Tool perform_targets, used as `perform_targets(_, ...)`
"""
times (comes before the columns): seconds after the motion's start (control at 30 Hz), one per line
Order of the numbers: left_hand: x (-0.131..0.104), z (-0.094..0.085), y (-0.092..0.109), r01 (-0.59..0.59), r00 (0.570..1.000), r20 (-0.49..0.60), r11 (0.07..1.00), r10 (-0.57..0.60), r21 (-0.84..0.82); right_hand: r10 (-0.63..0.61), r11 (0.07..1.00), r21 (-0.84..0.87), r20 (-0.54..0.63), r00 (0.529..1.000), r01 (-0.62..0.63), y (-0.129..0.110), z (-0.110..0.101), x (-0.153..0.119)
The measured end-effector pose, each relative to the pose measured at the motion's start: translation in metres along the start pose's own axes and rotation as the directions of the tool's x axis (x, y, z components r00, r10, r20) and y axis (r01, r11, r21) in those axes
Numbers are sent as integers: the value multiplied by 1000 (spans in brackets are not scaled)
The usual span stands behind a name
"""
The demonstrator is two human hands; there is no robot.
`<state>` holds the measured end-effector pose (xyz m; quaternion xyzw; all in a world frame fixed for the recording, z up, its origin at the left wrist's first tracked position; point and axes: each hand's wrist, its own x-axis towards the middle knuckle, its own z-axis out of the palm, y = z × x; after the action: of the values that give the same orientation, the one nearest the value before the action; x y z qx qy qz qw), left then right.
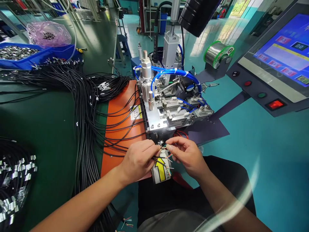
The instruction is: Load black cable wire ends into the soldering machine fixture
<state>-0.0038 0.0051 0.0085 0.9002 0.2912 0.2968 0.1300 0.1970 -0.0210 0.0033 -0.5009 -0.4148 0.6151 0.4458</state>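
My left hand [142, 158] is closed around a few black cables [158, 158] whose stripped ends show thin coloured wires [169, 158]. The fingers of my right hand [184, 154] pinch the fine coloured wires of one cable, close to the left fingertips. Both hands are at the near end of a metal soldering machine [156, 120] with blue air tubes. Just below the fingers is a white cylinder with a yellow arrow label [162, 170]. Exactly which wires lie between the fingertips is too small to tell.
A thick bundle of black cables [83, 129] runs over the green table [55, 129] at left. Blue trays [14, 64] hold small metal parts. A solder spool [217, 54] and a touchscreen panel [280, 61] stand at right. An orange board [116, 129] lies beside the machine.
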Motion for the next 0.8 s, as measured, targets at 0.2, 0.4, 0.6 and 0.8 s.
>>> perform_targets(0.2, 0, 0, 0, 6, 1000, -5, 1000, -6, 13, 52, 991, 127, -36, 998, -47, 4, 2, -2)
perform_targets(0.4, -1, 0, 0, -5, 1000, -9, 1000, 5, 6, 73, 987, 139, 68, 995, -82, 2, -2, 1)
perform_targets(0.6, 0, 0, 0, -8, 1000, -16, 1000, 8, 3, 11, 999, -33, 112, 994, -7, -2, -1, 2)
perform_targets(0.8, 0, -1, 0, -11, 1000, 0, 1000, 11, 7, -133, 964, -224, 49, 990, 140, -1, -2, 2)
